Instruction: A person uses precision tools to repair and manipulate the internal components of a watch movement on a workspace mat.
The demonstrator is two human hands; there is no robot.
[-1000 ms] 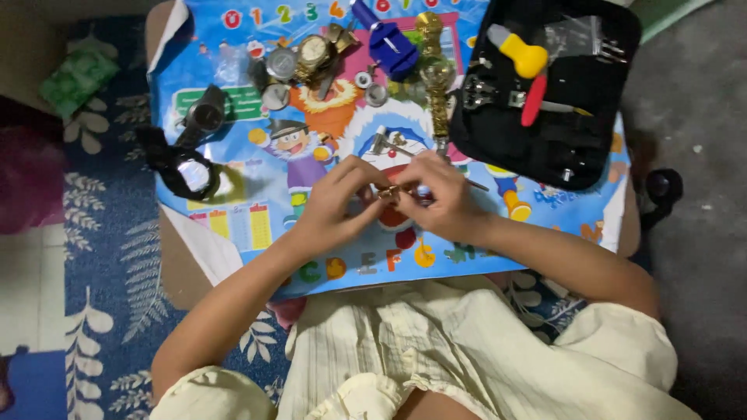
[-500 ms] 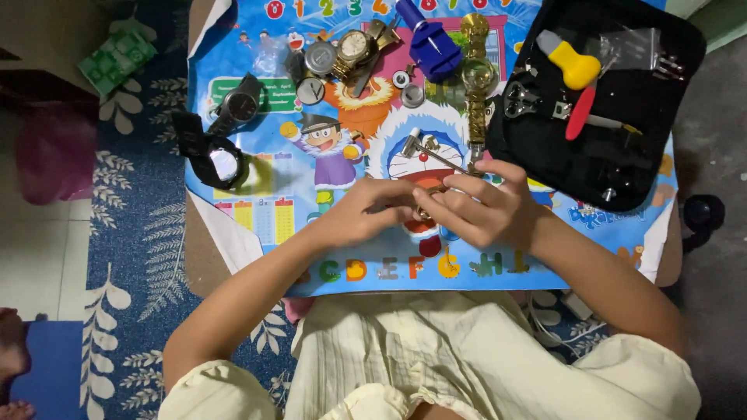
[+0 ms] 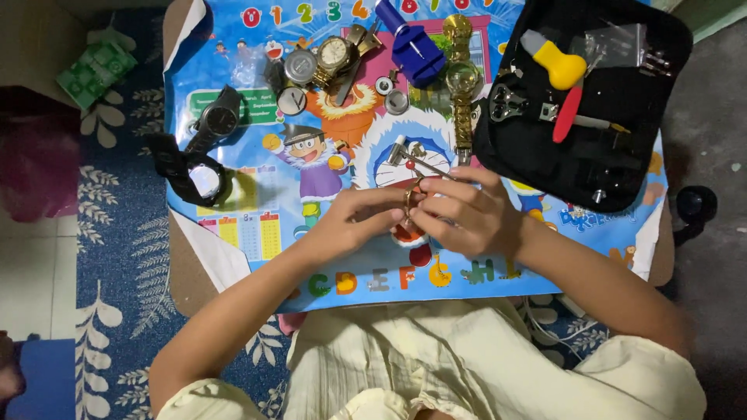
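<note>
Crowded along the far edge of the counter [image 3: 233, 272], covered by a bright cartoon mat [image 3: 358, 272]: black watches [image 3: 204, 148] at left, loose watch cases [image 3: 311, 66] and a blue tool [image 3: 416, 47] at centre, black tool pouch [image 3: 622, 163] at right. Open mat only along the near edge, by the letters. Small gold ring-shaped part [image 3: 410, 198] pinched mid-mat between both hands, just below a small metal hammer [image 3: 416, 159]. Left hand [image 3: 362, 222] fingers curled shut on the part; right hand [image 3: 467, 214] fingers bent close around it, touching.
</note>
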